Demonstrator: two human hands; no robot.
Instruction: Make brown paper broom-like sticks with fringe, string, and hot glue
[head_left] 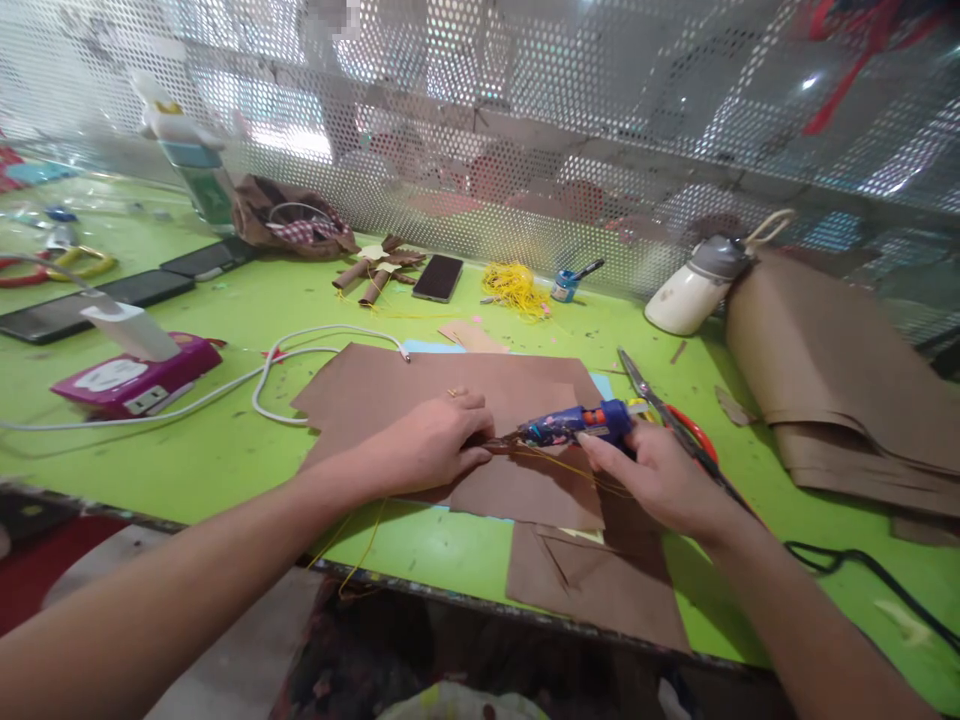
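My right hand (675, 475) is wrapped round a blue hot glue gun (555, 425), whose tip points left. Just off that tip, my left hand (431, 440) has its fingers closed on a small brown paper piece (499, 446), mostly covered by the fingers. Both hands are over brown paper sheets (390, 385) on the table. Thin yellow string (562, 463) trails from beneath the glue gun toward my right hand. Scissors (664, 405) with red and black handles lie just beyond my right hand.
The green table (247, 480) holds a purple power strip (139, 380) with a white cable, a phone (438, 278), tangled yellow string (514, 288), rolled brown paper pieces (379, 275), a small blue jar (564, 286), a white bottle (697, 285) and folded brown paper (840, 350). Perforated metal stands behind.
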